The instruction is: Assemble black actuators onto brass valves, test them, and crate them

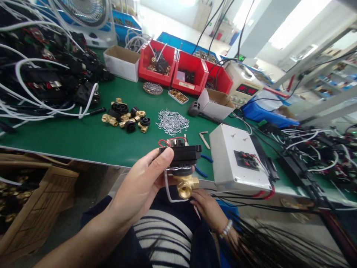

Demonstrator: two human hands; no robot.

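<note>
My left hand (145, 184) grips a valve assembly (182, 163): a black plastic box on top, a brass fitting (186, 185) below, red wires above and a white cable looping under it. It hangs just off the front edge of the green bench (83, 137). My right hand (208, 208), with a bead bracelet at the wrist, lies lower in my lap and its fingertips touch the cable under the brass fitting. On the bench lie a cluster of brass and black parts (126, 117) and a heap of small metal clips (172, 121).
A white switch box (237, 158) stands right of the valve, with blue-handled pliers (203, 165) beside it. Red bins (173, 67), a cardboard box (121, 61), a fan (89, 18) at the back. Piled wired valves (41, 67) left, a power supply (244, 83) right, a carton (33, 201) below.
</note>
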